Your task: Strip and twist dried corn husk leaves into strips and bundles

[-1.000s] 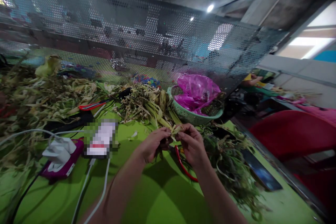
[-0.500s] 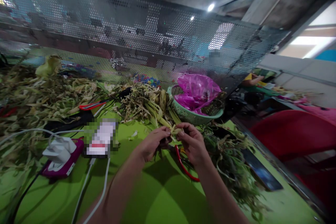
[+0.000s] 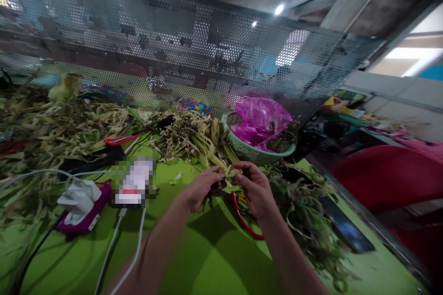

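Between my fingertips is a pale yellow strip of dried husk [image 3: 228,172], folded or knotted where both hands meet. My left hand [image 3: 204,186] is closed, pinching it from the left. On the other side my right hand [image 3: 254,186] pinches it between thumb and fingers. Below my right hand lie scissors with a red handle [image 3: 244,221], partly covered by the hand and wrist. Just beyond my hands, long husk leaves [image 3: 204,145] spread out from a heap of dried pieces [image 3: 182,136].
A green basket [image 3: 254,153] with a pink plastic bag [image 3: 261,120] stands behind. To the left are a phone [image 3: 134,179], a purple power strip [image 3: 81,221], white cables and a red cutter [image 3: 122,139]. Dry leaves [image 3: 311,221] and a dark phone [image 3: 348,226] lie right. A perforated screen [image 3: 166,46] rises behind.
My hands stay almost in place, still pinching the husk strip. The whole view has shifted very slightly; nothing was let go.
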Demonstrator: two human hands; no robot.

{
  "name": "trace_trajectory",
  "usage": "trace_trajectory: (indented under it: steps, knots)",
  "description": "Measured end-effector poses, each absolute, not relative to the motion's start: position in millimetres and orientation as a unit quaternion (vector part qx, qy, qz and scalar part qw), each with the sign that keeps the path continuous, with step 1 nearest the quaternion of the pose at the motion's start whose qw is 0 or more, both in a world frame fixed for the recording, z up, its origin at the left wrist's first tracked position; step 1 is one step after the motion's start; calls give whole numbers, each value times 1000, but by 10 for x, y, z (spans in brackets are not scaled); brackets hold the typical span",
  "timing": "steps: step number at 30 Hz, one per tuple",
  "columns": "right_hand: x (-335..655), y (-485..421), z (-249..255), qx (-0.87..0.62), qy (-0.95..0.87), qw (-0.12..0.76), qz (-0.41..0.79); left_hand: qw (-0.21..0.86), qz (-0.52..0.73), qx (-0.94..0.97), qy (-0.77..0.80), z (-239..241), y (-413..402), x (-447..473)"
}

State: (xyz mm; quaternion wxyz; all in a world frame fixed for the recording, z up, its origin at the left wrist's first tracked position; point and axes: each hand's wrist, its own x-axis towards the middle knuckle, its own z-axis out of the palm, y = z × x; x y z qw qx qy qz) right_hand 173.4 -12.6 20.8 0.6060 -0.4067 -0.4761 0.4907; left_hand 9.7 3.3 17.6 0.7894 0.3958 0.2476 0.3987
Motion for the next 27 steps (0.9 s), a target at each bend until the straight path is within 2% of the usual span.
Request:
trace_trajectory:
  steps: [10,17,21,27]
  knots:
    - [1780,-73,181,-458,-507,568,459,771,400,434,239,134,60,62]
    - [1741,-88,184,-459,-495,585,451,765,405,439,242,118,48,93]
    - [1669,-77,131,-417,-440,622,497,763,413,423,262,130,36,121]
    - [1572,-78,28,-378,-403,631,545,768,436,380,275,174,28,142]
